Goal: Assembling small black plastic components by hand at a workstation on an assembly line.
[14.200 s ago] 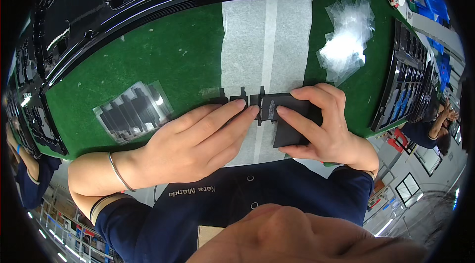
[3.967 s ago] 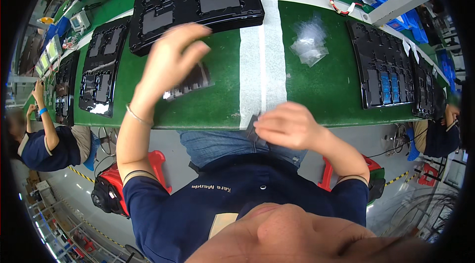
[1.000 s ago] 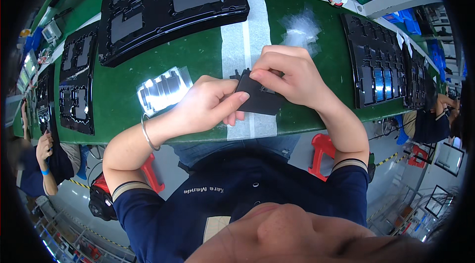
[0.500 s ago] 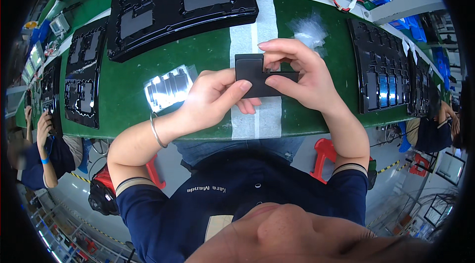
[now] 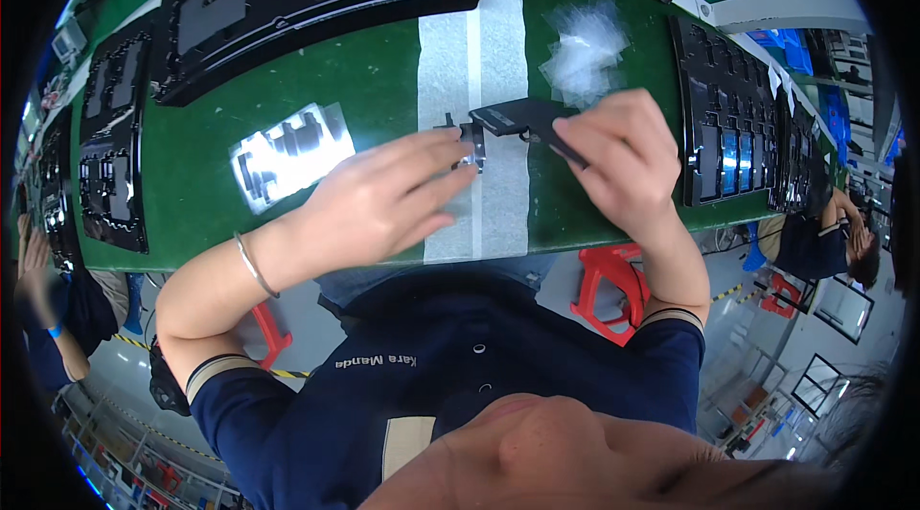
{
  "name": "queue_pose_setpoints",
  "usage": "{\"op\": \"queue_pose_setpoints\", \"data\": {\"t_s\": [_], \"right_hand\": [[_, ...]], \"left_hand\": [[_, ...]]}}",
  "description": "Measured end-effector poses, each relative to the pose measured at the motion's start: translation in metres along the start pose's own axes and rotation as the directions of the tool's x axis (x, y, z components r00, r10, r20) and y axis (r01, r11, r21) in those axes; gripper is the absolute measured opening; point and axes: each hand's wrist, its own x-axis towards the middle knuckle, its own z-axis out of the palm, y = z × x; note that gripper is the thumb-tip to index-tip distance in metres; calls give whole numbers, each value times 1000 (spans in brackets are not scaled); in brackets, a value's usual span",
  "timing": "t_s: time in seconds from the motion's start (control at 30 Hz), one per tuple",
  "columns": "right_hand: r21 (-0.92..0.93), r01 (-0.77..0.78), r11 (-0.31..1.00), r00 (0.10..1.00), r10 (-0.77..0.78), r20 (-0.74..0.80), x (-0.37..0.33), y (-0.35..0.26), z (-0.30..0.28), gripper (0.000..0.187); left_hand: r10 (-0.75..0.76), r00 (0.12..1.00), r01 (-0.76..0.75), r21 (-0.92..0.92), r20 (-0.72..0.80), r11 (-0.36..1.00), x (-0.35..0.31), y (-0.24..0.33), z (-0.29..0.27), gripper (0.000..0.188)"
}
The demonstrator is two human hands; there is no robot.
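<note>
Right hand [image 5: 628, 160]: grasps a black plate [image 5: 522, 115], pinched between thumb and fingers, right of center frame.
Black plate: tilted above the paper strip [image 5: 471, 50], one end reaching toward the left hand.
Left hand [image 5: 379, 198]: unclenched, fingers stretched out, tips at the small black strips [image 5: 476, 148] on the paper, center frame.
Green table [image 5: 335, 79]: glossy sheets [image 5: 292, 160] at left of center, clear films [image 5: 586, 48] upper right, black trays [image 5: 316, 16] upper left.

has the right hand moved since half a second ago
Yes: the right hand has moved right. Its index fingertip and thumb tip were over the white strip; now the hand is past the strip's right edge.
</note>
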Motion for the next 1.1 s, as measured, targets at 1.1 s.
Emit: {"op": "queue_pose_setpoints", "data": {"t_s": [1.1], "right_hand": [[159, -431, 888, 754, 258, 603, -20, -10, 12, 59]], "left_hand": [[37, 991, -45, 61, 128, 997, -7, -14, 5, 18]]}}
